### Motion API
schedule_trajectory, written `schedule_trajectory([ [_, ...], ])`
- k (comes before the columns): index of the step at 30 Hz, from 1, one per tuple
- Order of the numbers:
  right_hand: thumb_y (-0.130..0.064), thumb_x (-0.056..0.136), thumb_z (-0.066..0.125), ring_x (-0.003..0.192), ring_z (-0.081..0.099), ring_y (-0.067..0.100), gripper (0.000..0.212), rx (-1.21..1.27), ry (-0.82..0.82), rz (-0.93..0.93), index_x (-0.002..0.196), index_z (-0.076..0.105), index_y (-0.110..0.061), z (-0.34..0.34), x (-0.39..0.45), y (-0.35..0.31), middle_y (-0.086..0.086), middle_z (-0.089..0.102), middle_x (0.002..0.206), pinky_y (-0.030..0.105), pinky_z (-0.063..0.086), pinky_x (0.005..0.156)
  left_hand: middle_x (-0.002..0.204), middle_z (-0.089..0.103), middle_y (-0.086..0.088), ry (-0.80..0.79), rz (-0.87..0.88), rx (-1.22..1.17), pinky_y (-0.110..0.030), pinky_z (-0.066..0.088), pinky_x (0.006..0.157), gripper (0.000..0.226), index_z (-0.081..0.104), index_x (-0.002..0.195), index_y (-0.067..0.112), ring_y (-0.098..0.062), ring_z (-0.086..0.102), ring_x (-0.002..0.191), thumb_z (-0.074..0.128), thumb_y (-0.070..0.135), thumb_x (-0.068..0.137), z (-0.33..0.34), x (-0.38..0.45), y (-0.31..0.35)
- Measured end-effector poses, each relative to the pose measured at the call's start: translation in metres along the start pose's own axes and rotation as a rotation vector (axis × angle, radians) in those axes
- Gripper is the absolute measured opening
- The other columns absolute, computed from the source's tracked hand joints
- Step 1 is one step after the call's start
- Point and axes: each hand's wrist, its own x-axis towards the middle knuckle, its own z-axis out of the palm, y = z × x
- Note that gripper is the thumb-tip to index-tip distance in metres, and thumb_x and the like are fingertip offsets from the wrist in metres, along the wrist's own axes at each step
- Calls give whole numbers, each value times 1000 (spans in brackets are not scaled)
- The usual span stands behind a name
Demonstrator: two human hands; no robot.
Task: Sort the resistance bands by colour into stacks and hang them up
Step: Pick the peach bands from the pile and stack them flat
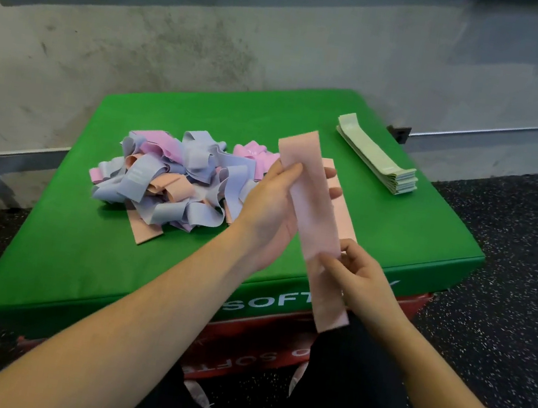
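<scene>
My left hand (274, 204) holds a flat peach band (313, 199) near its upper half, thumb on the front and fingers behind it. My right hand (355, 271) pinches the lower end of that band, above a second peach band (330, 295) that hangs over the near edge of the box. A tangled heap of lilac, pink and peach bands (178, 177) lies on the green box top, left of my hands. A neat stack of pale green bands (378, 157) sits at the far right corner.
The green soft box (87, 254) stands on a red one (260, 351). A grey concrete wall rises behind it, and dark speckled floor (512, 258) spreads to the right. My dark-clothed legs are under my arms.
</scene>
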Motion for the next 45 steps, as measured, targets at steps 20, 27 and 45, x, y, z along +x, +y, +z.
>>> schedule_trajectory([
  [20,-26,88,74,68,57,16,9,-42,196,162,86,65,-21,-57,21,26,2,65,77,30,47,61,91,66,-5,252,3,148,-36,46,78,31,42,131,13,-18,57,81,38,2,102,6,128,-25],
  [27,-9,90,69,69,68,11,13,184,83,320,100,75,-15,-76,31,25,0,74,93,22,53,60,98,64,-3,286,-62,285,-38,50,81,31,44,126,19,-19,57,90,41,1,101,3,179,-31],
  [45,-49,93,60,77,52,-1,32,-695,-41,-43,109,74,-25,-75,78,63,-19,45,95,10,40,64,120,57,-1,279,-160,993,-31,49,87,35,48,135,12,-17,57,104,54,11,100,-48,262,-91],
])
